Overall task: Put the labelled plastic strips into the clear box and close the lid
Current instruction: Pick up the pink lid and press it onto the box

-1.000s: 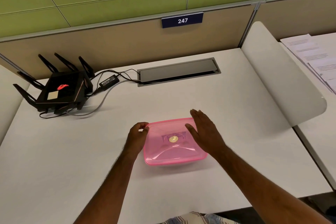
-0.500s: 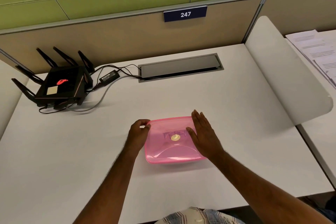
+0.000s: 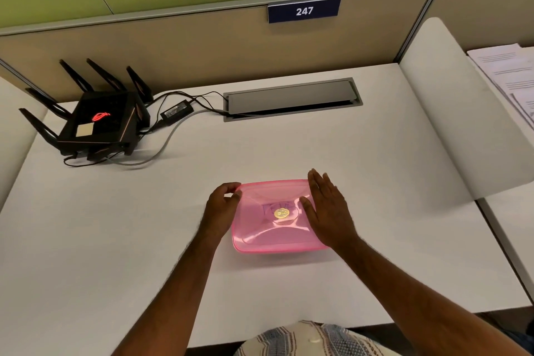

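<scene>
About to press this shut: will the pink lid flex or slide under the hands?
The lid looks thin and translucent, so it probably bows when pressed mid-panel. The smooth desk may let the box skid; the left hand gripping its corner should steady it.

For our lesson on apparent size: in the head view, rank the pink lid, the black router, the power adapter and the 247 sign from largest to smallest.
1. Black router with antennas
2. Pink lid, nearer the camera, so unsure against the router
3. 247 sign
4. Power adapter

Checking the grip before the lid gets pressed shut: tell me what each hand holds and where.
The left hand pinches the pink lid at its far-left corner. The right hand lies flat and open on the lid's right side, gripping nothing.
</scene>
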`<state>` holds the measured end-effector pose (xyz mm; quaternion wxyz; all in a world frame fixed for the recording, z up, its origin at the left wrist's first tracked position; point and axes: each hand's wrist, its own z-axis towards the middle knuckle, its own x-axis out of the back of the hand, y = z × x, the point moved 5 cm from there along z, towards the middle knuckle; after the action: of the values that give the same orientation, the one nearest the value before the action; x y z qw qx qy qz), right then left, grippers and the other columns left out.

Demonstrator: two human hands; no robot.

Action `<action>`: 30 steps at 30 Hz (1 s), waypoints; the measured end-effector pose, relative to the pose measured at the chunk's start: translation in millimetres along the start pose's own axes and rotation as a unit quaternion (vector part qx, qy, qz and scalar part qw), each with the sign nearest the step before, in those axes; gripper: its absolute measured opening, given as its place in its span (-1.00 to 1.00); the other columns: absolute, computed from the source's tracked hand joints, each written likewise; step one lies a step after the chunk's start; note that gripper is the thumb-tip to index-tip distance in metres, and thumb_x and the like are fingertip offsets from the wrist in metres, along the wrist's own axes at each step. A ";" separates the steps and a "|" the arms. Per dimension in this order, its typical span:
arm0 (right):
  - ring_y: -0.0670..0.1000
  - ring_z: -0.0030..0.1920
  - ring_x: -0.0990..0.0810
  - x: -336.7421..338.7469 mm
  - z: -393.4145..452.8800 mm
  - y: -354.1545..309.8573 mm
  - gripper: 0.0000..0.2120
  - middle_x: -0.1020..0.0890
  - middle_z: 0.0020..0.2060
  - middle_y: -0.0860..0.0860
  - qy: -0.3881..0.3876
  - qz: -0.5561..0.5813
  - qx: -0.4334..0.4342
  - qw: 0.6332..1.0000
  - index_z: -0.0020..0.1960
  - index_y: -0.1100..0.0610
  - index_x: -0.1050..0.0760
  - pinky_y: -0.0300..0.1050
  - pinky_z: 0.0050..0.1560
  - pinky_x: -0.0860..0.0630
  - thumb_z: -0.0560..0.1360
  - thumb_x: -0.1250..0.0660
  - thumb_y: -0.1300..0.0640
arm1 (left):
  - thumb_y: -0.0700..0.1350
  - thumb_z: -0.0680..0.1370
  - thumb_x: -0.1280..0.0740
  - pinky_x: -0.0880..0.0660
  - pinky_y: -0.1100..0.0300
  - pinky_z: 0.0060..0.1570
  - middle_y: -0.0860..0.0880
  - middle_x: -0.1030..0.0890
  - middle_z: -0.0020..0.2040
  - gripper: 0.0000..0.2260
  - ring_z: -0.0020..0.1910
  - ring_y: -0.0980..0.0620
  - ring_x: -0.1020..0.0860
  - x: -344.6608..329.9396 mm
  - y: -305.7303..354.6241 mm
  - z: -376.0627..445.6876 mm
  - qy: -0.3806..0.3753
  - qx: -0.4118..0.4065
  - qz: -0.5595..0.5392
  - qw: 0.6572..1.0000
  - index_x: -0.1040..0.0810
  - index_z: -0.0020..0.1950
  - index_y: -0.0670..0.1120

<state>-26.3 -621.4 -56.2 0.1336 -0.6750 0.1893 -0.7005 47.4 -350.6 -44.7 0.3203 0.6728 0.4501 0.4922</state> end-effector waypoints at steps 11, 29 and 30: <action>0.02 0.64 0.04 4.8 2.2 7.4 -0.39 -0.07 0.64 -0.04 -0.013 -0.001 -0.004 1.000 0.65 0.07 0.00 0.12 0.60 -0.10 0.69 -0.02 -0.15 | 0.03 0.50 -0.51 -0.62 0.14 -0.23 -0.05 -0.65 -0.05 -0.74 -0.25 0.03 -0.65 9.5 -42.1 -53.2 -0.057 0.090 -0.030 0.994 -0.55 0.06 -0.05; 0.01 0.64 0.06 -2.4 -5.7 -1.8 -0.39 -0.09 0.63 -0.03 -0.019 0.023 0.007 1.000 0.65 0.08 -0.01 0.04 0.61 -0.06 0.69 -0.06 -0.14 | 0.03 0.41 -0.58 -0.65 0.00 -0.17 -0.34 -0.67 -0.20 -0.51 -0.25 -0.20 -0.67 5.2 -79.4 -90.7 -0.124 0.124 -0.135 0.975 -0.43 -0.03 -0.30; 0.01 0.64 0.05 -1.9 -5.7 -2.4 -0.39 -0.10 0.63 -0.02 -0.018 0.024 0.009 1.000 0.65 0.09 -0.02 0.04 0.61 -0.06 0.69 -0.06 -0.13 | 0.02 0.42 -0.57 -0.65 0.00 -0.17 -0.34 -0.67 -0.20 -0.50 -0.25 -0.20 -0.67 5.5 -78.4 -91.3 -0.124 0.120 -0.133 0.976 -0.42 -0.01 -0.33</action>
<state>-31.7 -617.9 -56.9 0.1599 -0.6813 0.1970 -0.6866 -61.6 -316.1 -82.9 0.3530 0.6960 0.5487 0.3000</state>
